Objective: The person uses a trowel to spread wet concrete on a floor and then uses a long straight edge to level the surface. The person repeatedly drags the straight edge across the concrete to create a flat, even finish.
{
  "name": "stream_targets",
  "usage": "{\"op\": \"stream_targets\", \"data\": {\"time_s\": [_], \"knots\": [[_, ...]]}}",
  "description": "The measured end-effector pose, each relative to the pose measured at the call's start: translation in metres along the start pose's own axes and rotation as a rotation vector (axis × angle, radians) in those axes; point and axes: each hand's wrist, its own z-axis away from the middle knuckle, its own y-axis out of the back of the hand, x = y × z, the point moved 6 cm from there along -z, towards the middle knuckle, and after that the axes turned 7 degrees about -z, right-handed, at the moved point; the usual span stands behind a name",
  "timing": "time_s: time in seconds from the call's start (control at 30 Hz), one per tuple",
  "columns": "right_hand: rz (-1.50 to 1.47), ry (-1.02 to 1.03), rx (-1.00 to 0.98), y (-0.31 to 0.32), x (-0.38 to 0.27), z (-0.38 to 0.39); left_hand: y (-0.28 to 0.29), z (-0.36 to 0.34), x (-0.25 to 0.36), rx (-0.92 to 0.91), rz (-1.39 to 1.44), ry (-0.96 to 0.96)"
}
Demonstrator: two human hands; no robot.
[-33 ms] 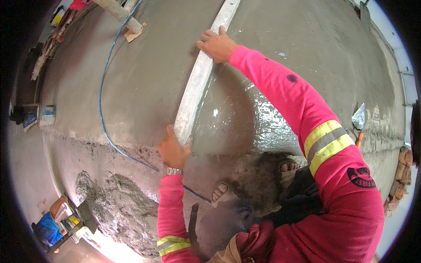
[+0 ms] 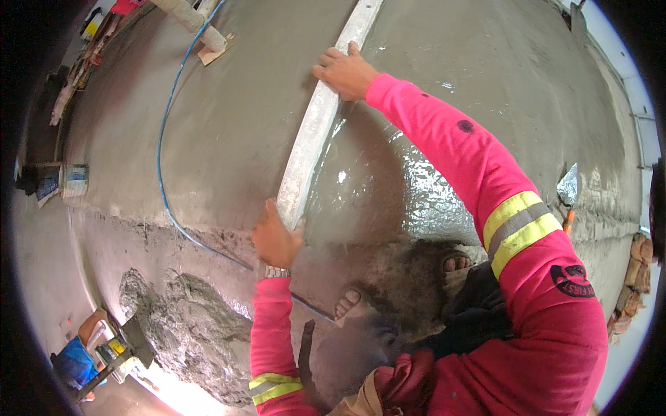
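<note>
A long straightedge bar (image 2: 306, 142), pale and smeared with mortar, lies slantwise across the wet grey cement surface (image 2: 229, 118). My left hand (image 2: 276, 237) grips its near end, fingers wrapped round the edges. Farther up, my right hand (image 2: 345, 72) holds the bar from above, thumb on one side and fingers over the other. To the right of the bar the cement shines with water. A trowel (image 2: 568, 187) with an orange handle lies at the far right, away from both hands.
A blue hose (image 2: 160, 163) curves along the left and runs under my left wrist. A heap of wet mortar (image 2: 191, 326) lies at lower left, near a blue bag (image 2: 75, 362). A post (image 2: 198, 26) stands at the top left. My bare toes (image 2: 347, 304) show below the step edge.
Both hands and the bar have shifted very slightly to the right. My grip is the same.
</note>
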Motion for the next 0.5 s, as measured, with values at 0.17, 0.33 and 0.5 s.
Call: {"op": "stream_targets", "data": {"time_s": [0.17, 0.33, 0.5], "knots": [[0.017, -0.014, -0.057, 0.001, -0.01, 0.019, -0.004, 0.026, 0.003, -0.026, -0.069, 0.015], [-0.034, 0.048, -0.034, 0.01, -0.023, 0.016, -0.001, 0.04, -0.007, 0.079, 0.022, 0.012], [-0.024, -0.066, -0.08, -0.006, 0.034, -0.017, 0.007, -0.03, 0.016, 0.017, 0.049, 0.075]]}}
